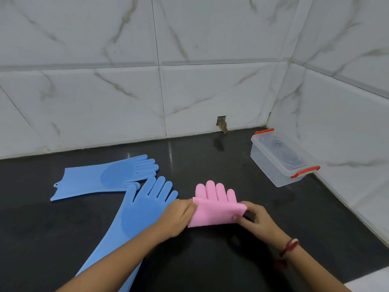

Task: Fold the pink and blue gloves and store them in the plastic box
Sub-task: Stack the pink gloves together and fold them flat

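Note:
A pink glove lies folded over on the black counter, its fingers pointing away from me. My left hand pinches the fold's left corner and my right hand pinches the right corner. Two blue gloves lie flat to the left: one blue glove rests sideways near the wall, the other blue glove runs diagonally under my left forearm. The clear plastic box with red clips stands at the right, near the corner of the walls; its lid appears to be on.
The black counter meets white marble-tiled walls at the back and right. A small hole breaks the back wall just above the counter. A white edge shows at the lower right.

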Motion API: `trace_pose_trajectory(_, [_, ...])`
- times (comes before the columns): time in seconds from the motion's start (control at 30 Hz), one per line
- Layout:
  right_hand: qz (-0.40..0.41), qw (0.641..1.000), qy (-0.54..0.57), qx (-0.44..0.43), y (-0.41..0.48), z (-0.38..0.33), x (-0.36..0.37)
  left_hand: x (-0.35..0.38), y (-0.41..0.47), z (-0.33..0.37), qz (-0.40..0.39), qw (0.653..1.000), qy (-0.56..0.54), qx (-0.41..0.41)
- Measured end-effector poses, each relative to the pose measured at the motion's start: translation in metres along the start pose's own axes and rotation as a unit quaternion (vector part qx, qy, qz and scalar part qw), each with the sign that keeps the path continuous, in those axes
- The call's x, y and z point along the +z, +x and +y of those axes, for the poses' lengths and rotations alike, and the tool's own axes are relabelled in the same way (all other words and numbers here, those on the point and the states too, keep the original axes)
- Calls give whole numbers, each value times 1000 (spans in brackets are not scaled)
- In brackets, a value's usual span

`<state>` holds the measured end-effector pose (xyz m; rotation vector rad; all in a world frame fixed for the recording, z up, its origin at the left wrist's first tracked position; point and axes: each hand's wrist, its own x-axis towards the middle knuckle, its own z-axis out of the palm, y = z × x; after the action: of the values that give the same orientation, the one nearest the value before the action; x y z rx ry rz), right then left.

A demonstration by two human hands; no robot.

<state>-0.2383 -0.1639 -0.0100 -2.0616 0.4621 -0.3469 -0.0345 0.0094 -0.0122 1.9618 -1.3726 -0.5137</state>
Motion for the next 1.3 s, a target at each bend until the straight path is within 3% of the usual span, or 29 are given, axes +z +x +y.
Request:
trace_pose_trajectory(0.1, [11, 998, 51, 47, 9, -5, 5, -1, 6, 6, 34, 997, -66, -35])
trace_pose_trajectory(0.27, [24, 995, -54, 82, 34, -6, 8, 5, 15, 8, 109, 978, -151, -90])
trace_pose_trajectory(0.43, [90, 981, -125, 121, 49, -4, 17, 16, 22, -7, 118, 986, -36, -114])
trace_pose_trajectory(0.6, [183, 951, -181, 170, 52, -6, 31, 28, 39, -9, 157, 969, 102, -158])
trace_pose_trajectory(0.7, [226, 928, -239, 175, 47, -8, 45, 26, 42, -7, 159, 969, 76, -173])
trace_pose_trajectory(0.8, [264, 925, -226, 152, 38, -9, 48, 19, 29, -3, 231, 962, 18, -141])
trace_pose_trajectory(0.87, [274, 925, -237, 116, 37, -14, 46, 21, 13, 4, 273, 959, 47, -56])
trace_pose_trajectory(0.97, [292, 911, -287, 44, 39, -28, 48, 38, -6, 16, 221, 956, 177, 79])
trace_pose_trajectory(1.03, [287, 895, -341, -22, 41, -38, 52, 48, -6, 21, 156, 940, 279, 120])
trace_pose_trajectory(1.13, [181, 896, -399, -71, 48, -40, 59, 50, 6, 24, 71, 939, 330, 61])
trace_pose_trajectory(1.3, [48, 908, -417, -3, 61, -19, 57, 50, 22, 10, -2, 943, 333, 17])
